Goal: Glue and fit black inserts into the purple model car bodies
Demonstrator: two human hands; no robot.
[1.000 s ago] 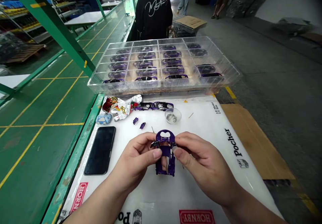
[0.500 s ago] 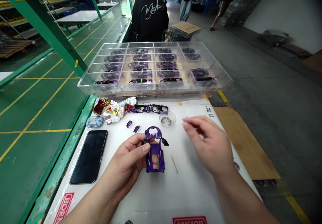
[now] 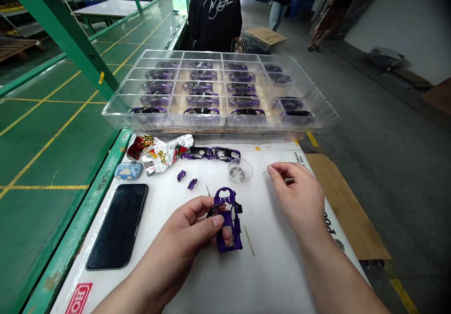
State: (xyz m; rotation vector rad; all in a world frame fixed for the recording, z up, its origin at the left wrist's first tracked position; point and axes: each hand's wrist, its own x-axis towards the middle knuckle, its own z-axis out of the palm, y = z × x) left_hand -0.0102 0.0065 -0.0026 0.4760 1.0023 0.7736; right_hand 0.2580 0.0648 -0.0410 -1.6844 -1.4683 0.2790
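My left hand (image 3: pixel 197 229) grips a purple plastic car-body frame (image 3: pixel 227 217) by its left side, thumb on top, above the white work surface (image 3: pixel 278 276). A thin dark rod sticks up behind its fingers. To the right, my right hand (image 3: pixel 298 187) pinches a thin needle-like piece (image 3: pixel 265 172) between thumb and forefinger. Left of that hand stands a small clear cup (image 3: pixel 240 170) with tiny silvery bits in it. A thin wooden stick (image 3: pixel 249 240) lies just right of the frame. Two small purple parts (image 3: pixel 181 176) rest behind my left hand.
A clear compartment tray (image 3: pixel 225 125) holding several purple bodies spans the far edge. More purple frames (image 3: pixel 225 153) lie before it, beside a crumpled foil wrapper (image 3: pixel 160 156). At left are a blue patterned case (image 3: pixel 128 170) and a phone (image 3: pixel 118 227). A person in black (image 3: pixel 214 15) sits beyond.
The view has shifted slightly. My left hand has moved a little right and down with the frame, which has turned slightly. The thin piece in my right hand now shows more clearly.
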